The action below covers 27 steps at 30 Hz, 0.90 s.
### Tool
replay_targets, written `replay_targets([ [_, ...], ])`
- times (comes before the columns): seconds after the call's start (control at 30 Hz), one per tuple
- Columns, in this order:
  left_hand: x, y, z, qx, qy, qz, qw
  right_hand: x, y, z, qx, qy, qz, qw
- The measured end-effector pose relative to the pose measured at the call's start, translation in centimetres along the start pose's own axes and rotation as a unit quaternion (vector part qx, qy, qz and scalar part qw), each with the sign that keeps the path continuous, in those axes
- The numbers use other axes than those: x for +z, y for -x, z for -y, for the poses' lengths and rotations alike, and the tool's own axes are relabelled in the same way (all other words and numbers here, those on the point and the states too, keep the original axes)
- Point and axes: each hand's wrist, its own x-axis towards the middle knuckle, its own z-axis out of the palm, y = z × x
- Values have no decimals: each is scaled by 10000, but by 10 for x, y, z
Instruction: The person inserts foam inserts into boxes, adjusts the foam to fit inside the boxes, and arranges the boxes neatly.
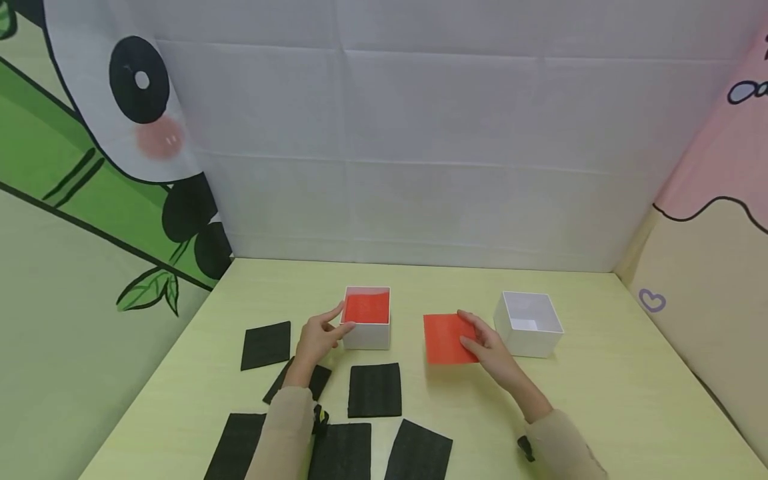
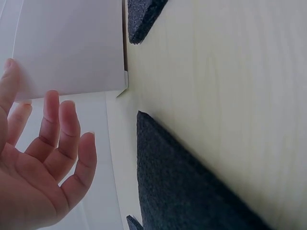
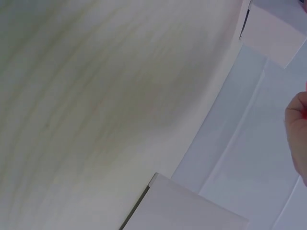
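Observation:
In the head view a white box (image 1: 367, 337) stands at centre with a red square sheet (image 1: 367, 308) inside it. My left hand (image 1: 316, 341) is at its left side, thumb on the front rim and index finger along the left edge. The left wrist view shows this hand's other fingers (image 2: 69, 124) loosely bent beside the box wall (image 2: 72, 48). My right hand (image 1: 489, 347) pinches another red square sheet (image 1: 447, 340) by its right edge, above the table. Only part of the right hand (image 3: 298, 132) shows in the right wrist view.
A second white box (image 1: 529, 325), with its top uncovered, stands on the right of the pale table (image 1: 624, 400). Several black squares (image 1: 375, 391) lie at front and left, some partly behind the left arm. A white sheet (image 1: 432, 167) hangs behind the table.

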Motion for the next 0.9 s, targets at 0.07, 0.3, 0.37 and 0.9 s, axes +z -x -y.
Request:
replay_targets([
  [0.07, 0, 0, 0, -7, 15, -9, 10000, 2, -3, 0, -71, -26, -41, 10000],
  [0.3, 0, -1, 2, 41, 30, -6, 10000, 8, -17, 3, -260, -162, -93, 9995],
  [0.37, -1, -1, 2, 35, 33, 18, 10000, 11, -21, 4, -258, -297, -70, 9992],
  [0.9, -2, 0, 0, 40, 50, 37, 10000, 32, -45, 21, -82, -544, -681, 9962],
])
